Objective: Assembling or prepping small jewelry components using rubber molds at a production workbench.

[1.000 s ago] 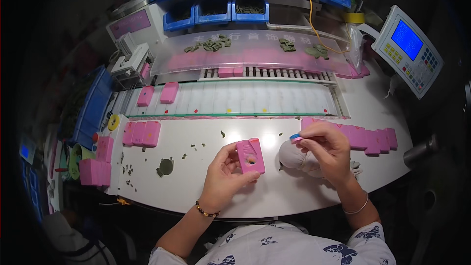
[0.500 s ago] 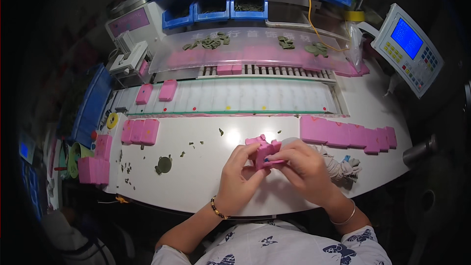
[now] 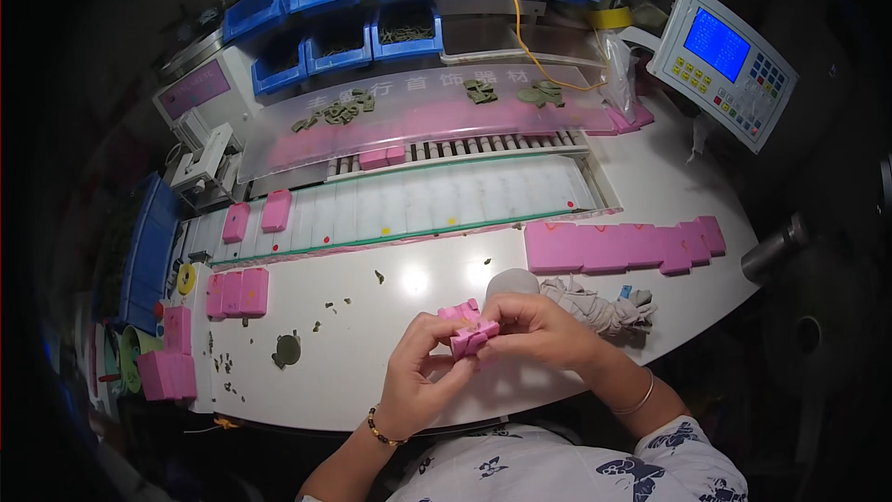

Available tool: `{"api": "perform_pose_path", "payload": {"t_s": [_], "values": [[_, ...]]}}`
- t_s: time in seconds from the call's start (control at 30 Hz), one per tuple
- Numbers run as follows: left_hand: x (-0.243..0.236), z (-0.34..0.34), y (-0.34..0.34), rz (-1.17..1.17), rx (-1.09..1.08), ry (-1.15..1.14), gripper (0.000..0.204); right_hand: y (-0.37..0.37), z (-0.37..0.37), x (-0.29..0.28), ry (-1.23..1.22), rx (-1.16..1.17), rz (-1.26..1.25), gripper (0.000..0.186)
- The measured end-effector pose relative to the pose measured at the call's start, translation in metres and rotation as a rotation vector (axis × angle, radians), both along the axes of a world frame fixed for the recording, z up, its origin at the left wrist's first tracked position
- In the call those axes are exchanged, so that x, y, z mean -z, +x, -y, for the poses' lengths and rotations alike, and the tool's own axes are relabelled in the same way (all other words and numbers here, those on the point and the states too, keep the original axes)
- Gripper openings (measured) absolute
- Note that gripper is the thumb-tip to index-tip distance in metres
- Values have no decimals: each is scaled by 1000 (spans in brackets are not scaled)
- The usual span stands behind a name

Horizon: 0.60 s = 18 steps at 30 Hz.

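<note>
In front of me, above the near part of the white table, my left hand (image 3: 420, 374) is closed around the lower left side of a pink rubber mold (image 3: 472, 338). The mold looks parted, with an uneven, notched outline and a piece sticking up behind. Pressed against its right edge are the thumb and fingers of my right hand (image 3: 541, 333). My fingers hide much of the mold, and I cannot make out what lies inside it. Left of my hands, a green wax disc (image 3: 287, 350) with small tabs rests on the table, with green crumbs (image 3: 317, 325) scattered nearby.
A row of pink molds (image 3: 599, 249) stands at right, above a crumpled cloth (image 3: 599, 307). Three more molds (image 3: 238, 292) sit at left. Behind runs a pale conveyor (image 3: 390, 209); blue bins (image 3: 406, 33) line the back. A control panel (image 3: 723, 65) stands at far right.
The whole view has shifted and tilted, so the bench appears further left. Both hands still hold the mold; its pieces are turned differently, and my right fingers now grip higher on its edge.
</note>
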<state>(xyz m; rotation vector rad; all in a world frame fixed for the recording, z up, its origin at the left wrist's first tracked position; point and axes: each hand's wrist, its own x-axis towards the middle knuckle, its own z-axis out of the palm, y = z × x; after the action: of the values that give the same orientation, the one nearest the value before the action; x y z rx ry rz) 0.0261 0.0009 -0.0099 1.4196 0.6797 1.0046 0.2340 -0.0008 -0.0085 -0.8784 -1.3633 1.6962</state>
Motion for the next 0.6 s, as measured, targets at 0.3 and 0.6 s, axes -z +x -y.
{"api": "perform_pose_path", "payload": {"t_s": [0.3,0.6], "values": [[-4,-3,-2,-52,-139,-50,41,-38,15,-6,278,437,329,17],[0,-6,8,78,-204,99,53,-44,6,-10,-114,516,-162,17]]}}
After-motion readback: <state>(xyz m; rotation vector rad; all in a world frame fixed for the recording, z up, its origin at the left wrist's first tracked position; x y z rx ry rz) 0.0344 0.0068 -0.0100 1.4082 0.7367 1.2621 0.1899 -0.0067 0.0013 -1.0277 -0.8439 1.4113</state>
